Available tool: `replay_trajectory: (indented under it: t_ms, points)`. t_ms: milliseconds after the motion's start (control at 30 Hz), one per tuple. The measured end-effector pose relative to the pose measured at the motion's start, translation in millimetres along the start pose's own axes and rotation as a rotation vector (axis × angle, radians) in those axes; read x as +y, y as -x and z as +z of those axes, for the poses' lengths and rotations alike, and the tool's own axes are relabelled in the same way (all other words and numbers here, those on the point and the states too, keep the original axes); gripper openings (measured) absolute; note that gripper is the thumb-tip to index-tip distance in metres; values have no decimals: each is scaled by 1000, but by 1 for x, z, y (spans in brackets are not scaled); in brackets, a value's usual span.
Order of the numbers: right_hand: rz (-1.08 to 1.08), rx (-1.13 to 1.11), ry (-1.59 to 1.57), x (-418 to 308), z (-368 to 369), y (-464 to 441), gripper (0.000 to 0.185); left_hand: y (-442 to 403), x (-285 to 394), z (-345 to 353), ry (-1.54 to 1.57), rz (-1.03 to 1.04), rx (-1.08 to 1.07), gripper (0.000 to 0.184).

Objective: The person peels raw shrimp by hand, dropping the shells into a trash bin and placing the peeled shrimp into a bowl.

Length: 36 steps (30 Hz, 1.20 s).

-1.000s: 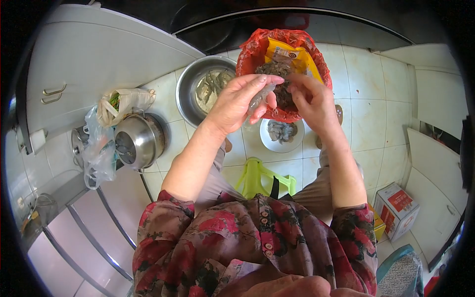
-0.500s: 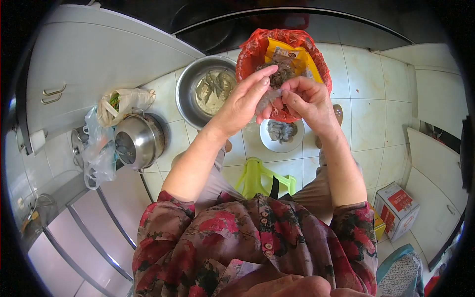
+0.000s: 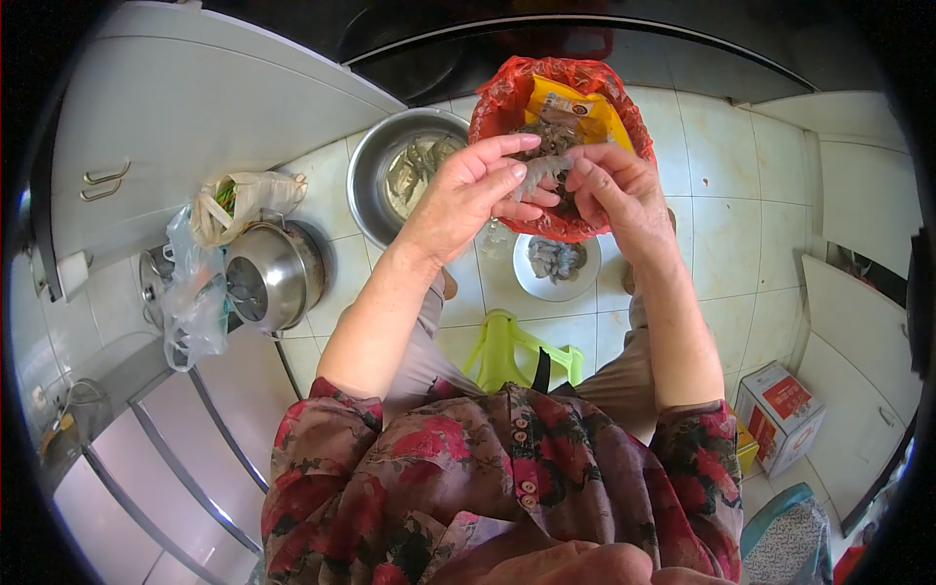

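Note:
A grey, translucent shrimp (image 3: pixel 539 175) is held between my two hands above a bin lined with a red plastic bag (image 3: pixel 487 112). My left hand (image 3: pixel 473 193) grips its body between thumb and fingers. My right hand (image 3: pixel 624 195) pinches the other end with thumb and forefinger. Below them in the bin lie brown shells (image 3: pixel 559 136) and a yellow packet (image 3: pixel 597 115). Just under my hands, a white bowl (image 3: pixel 531 283) on the floor holds several peeled grey shrimps (image 3: pixel 556 258). To the left, a steel basin (image 3: pixel 366 190) contains whole shrimps (image 3: pixel 421 168) in shallow water.
A lime-green plastic stool (image 3: pixel 502 351) stands between my knees. Steel pots (image 3: pixel 261 278) and plastic bags (image 3: pixel 190 302) are at the left, beside a white cabinet (image 3: pixel 195 117). A red-and-white box (image 3: pixel 780 414) rests on the tiled floor at the lower right.
My hands have risen slightly and turned, with the shrimp now stretched more level between them. The fingers of my left hand are spread further. The bowl and basin have stayed in place.

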State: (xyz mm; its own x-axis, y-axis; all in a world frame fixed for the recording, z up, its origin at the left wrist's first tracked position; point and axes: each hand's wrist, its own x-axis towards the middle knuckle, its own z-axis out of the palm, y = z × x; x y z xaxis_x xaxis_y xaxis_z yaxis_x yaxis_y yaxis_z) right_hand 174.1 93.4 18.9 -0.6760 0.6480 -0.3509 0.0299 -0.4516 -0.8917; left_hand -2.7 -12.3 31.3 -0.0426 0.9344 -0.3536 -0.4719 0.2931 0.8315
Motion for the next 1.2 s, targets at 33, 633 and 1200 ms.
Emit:
replay_trajectory:
  t_ms: [33, 633, 1200]
  points:
    - [18, -3, 33, -1, 1, 0, 20, 0, 0, 1, 41, 6, 19, 39]
    - [-38, -88, 70, 7, 1, 0, 18, -3, -12, -3, -173, 152, 71, 23]
    - [-102, -48, 27, 5, -5, 0, 13, -4, -10, 3, -120, 107, 92, 18]
